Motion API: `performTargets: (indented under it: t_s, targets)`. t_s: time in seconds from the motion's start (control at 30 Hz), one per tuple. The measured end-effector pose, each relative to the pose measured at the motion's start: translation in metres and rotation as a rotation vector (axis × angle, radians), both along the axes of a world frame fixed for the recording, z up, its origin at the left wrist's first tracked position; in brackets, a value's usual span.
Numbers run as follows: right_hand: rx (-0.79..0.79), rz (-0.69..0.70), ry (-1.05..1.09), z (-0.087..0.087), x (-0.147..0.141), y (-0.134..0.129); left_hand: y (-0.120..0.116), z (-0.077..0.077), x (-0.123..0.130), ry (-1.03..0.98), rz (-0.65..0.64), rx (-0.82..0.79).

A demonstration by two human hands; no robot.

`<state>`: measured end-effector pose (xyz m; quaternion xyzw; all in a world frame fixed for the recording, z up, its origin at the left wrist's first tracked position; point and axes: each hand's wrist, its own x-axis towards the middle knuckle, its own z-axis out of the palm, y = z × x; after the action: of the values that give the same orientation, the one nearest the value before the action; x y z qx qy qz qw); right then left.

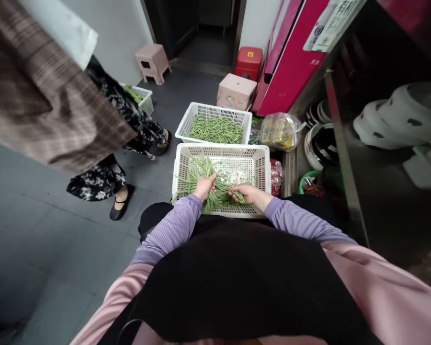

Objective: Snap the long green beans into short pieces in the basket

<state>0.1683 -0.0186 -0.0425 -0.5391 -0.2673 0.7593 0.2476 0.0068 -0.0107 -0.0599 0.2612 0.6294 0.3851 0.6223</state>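
Long green beans [190,184] lie in a white plastic basket [262,158] close in front of me, mostly in its left and near part. My left hand [204,187] is over the middle of the basket, its fingers closed around some green beans. To its right, my right hand [244,192] pinches several green beans near the basket's near side. Small pale bits [237,177] are scattered on the basket floor beyond my right hand. Directly behind stands a second white basket [249,125] with short green bean pieces [215,129] in it.
A person in a plaid garment [57,110] stands at the left beside a small basket [147,101]. Pink stools [153,60] [237,88], a red stool [249,60] and a pink cabinet [290,62] are farther back. At right are a plastic bag [280,132] and metal shelving [345,158].
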Motion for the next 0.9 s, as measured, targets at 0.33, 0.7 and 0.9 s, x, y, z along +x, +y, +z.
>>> performTargets:
  t_s: [0.33, 0.7, 0.9]
  targets:
    - [0.352, -0.26, -0.407, 0.061, 0.01, 0.153, 0.007, 0.011, -0.001, -0.081, -0.044, 0.069]
    - [0.448, -0.079, -0.31, 0.012, -0.028, 0.048, 0.001, 0.011, 0.006, -0.203, -0.237, 0.124]
    - [0.493, -0.028, -0.16, 0.027, -0.012, 0.042, 0.001, 0.025, -0.002, -0.583, -0.411, 0.017]
